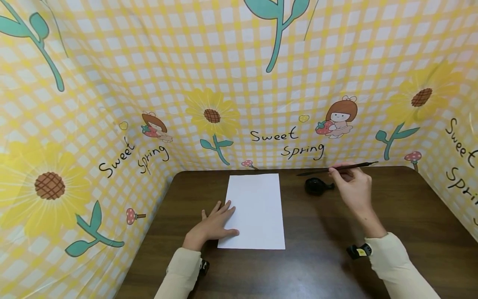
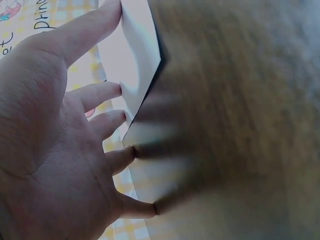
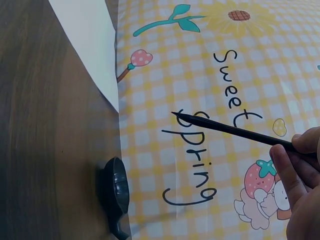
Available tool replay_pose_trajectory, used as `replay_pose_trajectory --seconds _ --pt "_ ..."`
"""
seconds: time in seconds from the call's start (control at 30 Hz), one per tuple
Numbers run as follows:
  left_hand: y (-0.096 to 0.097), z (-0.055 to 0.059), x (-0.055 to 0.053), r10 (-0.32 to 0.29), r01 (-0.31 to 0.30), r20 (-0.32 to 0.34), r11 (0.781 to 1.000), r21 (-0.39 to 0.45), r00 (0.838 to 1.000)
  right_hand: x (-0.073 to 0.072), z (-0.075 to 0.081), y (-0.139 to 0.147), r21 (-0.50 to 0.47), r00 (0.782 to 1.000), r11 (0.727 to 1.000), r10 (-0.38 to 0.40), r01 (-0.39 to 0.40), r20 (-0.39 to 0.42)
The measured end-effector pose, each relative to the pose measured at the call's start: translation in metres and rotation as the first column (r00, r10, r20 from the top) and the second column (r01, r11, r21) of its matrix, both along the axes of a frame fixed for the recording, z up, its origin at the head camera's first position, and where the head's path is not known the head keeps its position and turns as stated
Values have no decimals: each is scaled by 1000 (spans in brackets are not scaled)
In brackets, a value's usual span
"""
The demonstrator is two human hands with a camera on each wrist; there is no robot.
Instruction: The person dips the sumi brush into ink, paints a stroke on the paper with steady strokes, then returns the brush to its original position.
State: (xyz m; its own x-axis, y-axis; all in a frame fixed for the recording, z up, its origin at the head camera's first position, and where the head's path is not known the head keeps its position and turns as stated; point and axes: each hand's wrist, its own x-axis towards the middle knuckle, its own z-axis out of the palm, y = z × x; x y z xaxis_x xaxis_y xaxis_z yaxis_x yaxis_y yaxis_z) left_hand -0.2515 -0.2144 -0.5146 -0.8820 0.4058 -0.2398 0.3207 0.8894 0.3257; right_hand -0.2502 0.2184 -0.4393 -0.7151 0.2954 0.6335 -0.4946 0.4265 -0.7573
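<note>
A blank sheet of white paper (image 1: 257, 216) lies upright on the dark wooden table. My left hand (image 1: 210, 224) rests at its left edge, fingers spread, with the thumb and some fingertips on the sheet. In the left wrist view the outer fingertips of the left hand (image 2: 65, 145) touch the bare wood. Off to the right, my right hand (image 1: 354, 187) pinches a slim black writing brush (image 1: 317, 170) between thumb and fingers. The brush (image 3: 225, 128) is held nearly level above the table, its pointed tip towards the left. Just left of and below that hand sits a small black dish (image 1: 314, 187) with a short handle.
A yellow checked cloth (image 1: 246, 99) with sunflowers and lettering hangs behind the table and along both sides. The wooden tabletop (image 1: 291, 274) ends right against it at the back. Dark wrist bands (image 1: 360, 251) show at both cuffs.
</note>
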Motion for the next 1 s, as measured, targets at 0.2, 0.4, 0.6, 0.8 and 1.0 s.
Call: replay_pose_trajectory --seconds 0.2,0.4,0.6,0.8,1.0 --pt "1 2 -2 12 -12 18 1000 9 1000 4 7 -13 -13 1000 1000 14 -14 0" --pt "2 1 -4 17 -17 22 1000 5 1000 6 15 -24 -18 1000 1000 19 -20 -16" --pt "4 1 -4 19 -19 16 1000 3 1000 -3 5 -26 -42 997 997 72 -72 5" --pt "6 3 -4 16 -16 18 1000 7 1000 -5 1 -31 -38 995 994 101 -100 9" --pt "7 4 -5 18 -18 18 1000 4 1000 -5 -1 -37 -17 994 994 109 -109 12"
